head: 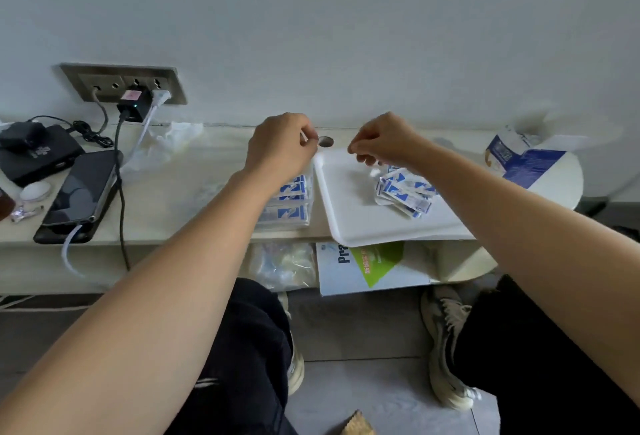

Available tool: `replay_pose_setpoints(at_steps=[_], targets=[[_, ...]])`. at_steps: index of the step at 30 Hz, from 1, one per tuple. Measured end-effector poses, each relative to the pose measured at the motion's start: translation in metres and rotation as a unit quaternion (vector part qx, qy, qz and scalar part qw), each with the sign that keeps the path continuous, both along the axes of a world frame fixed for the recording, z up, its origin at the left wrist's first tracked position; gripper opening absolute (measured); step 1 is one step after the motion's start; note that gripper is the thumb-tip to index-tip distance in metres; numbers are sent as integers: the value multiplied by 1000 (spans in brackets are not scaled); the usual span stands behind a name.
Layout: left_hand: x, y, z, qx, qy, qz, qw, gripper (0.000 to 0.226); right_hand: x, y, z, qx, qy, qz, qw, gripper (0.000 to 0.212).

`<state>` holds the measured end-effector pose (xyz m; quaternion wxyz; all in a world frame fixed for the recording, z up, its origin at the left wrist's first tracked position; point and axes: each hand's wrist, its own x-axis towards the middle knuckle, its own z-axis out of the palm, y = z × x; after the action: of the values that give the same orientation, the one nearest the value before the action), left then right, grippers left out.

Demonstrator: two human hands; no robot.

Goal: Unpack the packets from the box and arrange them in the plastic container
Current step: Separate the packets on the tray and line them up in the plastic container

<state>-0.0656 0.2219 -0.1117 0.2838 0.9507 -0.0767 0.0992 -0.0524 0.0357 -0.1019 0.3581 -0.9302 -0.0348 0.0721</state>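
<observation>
— What is met first at the left, and is it any part of the task?

— A phone (pixel 81 192) is laid on the table (pixel 180 192), cabled, and is not wanted here; next comes the plastic container (pixel 287 224), clear-walled, in which stacked packets (pixel 294 192) in blue and white are already ranged in rows.

— How is the left hand (pixel 280 147) held?

— It is raised over the container's far end, fingers curled; thumb and forefinger are pressed together on a white sliver (pixel 304 137), which may be a torn scrap of wrapping, the view being too small there for certainty.

— And to the right of that?

— A white tray (pixel 346 220) is set just beside the container; a loose heap (pixel 405 192) of further packets is left on it; the right hand (pixel 384 144) is held over the tray's far edge, fingertips drawn together as for a pinch, though what is pinched, if anything, cannot be told; the box (pixel 519 161) is seen torn open at the far right, well apart from the container.

— Which step is judged to be in hand?

— The unpacking is judged all but done, the arranging part done; for the next move the sliver is to be put aside; one packet is to be picked from the heap, carried leftward over the tray's rim, and laid flat, squared with the rows already set.
</observation>
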Motion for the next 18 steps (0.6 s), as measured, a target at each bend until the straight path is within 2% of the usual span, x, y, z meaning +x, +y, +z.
replay_pose_setpoints(at_steps=[3, 5, 7, 9, 12, 14, 18], targets=[[4, -45, -9, 6, 29, -78, 997, 12, -10, -52, -17, -112, 50, -35, 992, 11], [5, -68, -17, 31, 55, -109, 992, 12, -19, -72, -26, -193, 68, -31, 978, 24], [8, -89, -27, 54, 78, -131, 987, 12, -28, -86, -34, -228, 65, -27, 971, 36], [9, -99, -37, 77, 102, -133, 983, 14, -31, -88, -47, -239, 45, -13, 970, 40], [14, -103, -47, 89, 146, -128, 977, 20, -29, -89, -62, -243, 15, -1, 970, 34], [16, -101, -51, 89, 178, -122, 972, 25, -27, -90, -66, -243, 15, 5, 970, 25], [19, -98, -54, 78, 215, -121, 966, 30, -20, -96, -67, -218, 44, 7, 975, 20]])
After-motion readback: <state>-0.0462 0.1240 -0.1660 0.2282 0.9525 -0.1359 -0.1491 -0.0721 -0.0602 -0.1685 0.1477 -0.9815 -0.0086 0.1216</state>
